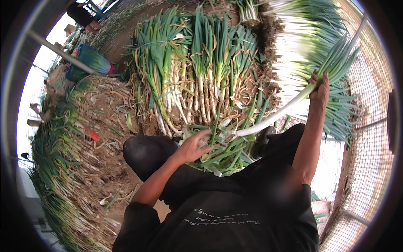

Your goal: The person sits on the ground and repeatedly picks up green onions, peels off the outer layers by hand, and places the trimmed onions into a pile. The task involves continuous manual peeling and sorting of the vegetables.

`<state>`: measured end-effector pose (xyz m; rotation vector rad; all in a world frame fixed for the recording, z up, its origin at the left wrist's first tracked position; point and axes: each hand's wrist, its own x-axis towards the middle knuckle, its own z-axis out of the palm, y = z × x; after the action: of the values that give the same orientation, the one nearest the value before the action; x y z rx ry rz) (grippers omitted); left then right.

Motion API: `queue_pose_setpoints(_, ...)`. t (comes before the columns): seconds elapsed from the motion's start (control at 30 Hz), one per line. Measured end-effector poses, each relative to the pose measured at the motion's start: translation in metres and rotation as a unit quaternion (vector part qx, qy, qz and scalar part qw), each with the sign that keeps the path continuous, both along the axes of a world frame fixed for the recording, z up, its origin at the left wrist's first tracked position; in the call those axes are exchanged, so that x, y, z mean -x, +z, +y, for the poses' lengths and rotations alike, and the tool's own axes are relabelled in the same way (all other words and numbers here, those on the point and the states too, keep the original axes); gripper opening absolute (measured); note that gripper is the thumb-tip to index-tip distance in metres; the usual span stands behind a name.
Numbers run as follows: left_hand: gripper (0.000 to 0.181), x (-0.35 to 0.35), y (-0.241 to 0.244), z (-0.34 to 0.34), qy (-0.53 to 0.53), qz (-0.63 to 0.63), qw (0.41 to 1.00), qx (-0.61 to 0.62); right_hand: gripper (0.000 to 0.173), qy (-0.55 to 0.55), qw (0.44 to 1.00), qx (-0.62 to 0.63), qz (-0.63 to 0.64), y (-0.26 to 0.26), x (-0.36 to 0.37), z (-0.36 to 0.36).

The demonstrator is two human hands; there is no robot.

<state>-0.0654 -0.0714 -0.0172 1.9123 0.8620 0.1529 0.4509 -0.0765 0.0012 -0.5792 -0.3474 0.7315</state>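
My right hand (pixel 320 85) grips a long green onion (pixel 277 115) around the base of its leaves. Its white stalk slants down to the left, and the root end hangs near my lap. Between my knees, my left hand (pixel 193 146) has its fingers apart and holds nothing. Beneath it lies a heap of stripped green leaves (pixel 226 157). Just ahead, untrimmed green onions (pixel 201 94) with soiled stalks and dry brown leaves lie in bunches. At the right, cleaned green onions (pixel 292 56) with bright white stalks are stacked in a row beyond my right hand.
More green onions (pixel 63 189) are piled along the left over soil and dry husks. A blue-green sack (pixel 91 60) stands at the upper left, with a person (pixel 80 15) behind it. Mesh netting (pixel 365 126) borders the right side. A red scrap (pixel 91 134) lies on the left.
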Motion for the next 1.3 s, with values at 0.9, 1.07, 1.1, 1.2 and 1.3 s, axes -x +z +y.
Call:
queue_pose_setpoints(0.9,0.056,-0.058,-0.187,0.117,0.152,0.214,0.962,-0.076,0.053,0.121,0.977,0.152,-0.084,0.034,0.090,0.011)
queue_pose_setpoints(1.07,0.078,-0.066,-0.302,0.179,0.387,0.290,0.874,0.050,0.043,0.146,0.974,0.159,-0.065,0.030,0.089,0.011)
queue_pose_setpoints(1.1,0.071,-0.079,-0.272,0.173,0.403,0.274,0.873,0.035,0.041,0.146,0.975,0.154,-0.070,0.028,0.088,0.005)
queue_pose_setpoints(1.2,0.085,-0.075,-0.345,0.174,0.396,0.284,0.873,0.025,0.039,0.166,0.975,0.129,-0.076,0.039,0.100,0.022)
queue_pose_setpoints(1.3,0.097,-0.077,-0.343,0.179,0.389,0.309,0.862,0.101,0.036,0.163,0.979,0.120,-0.036,0.039,0.107,0.030)
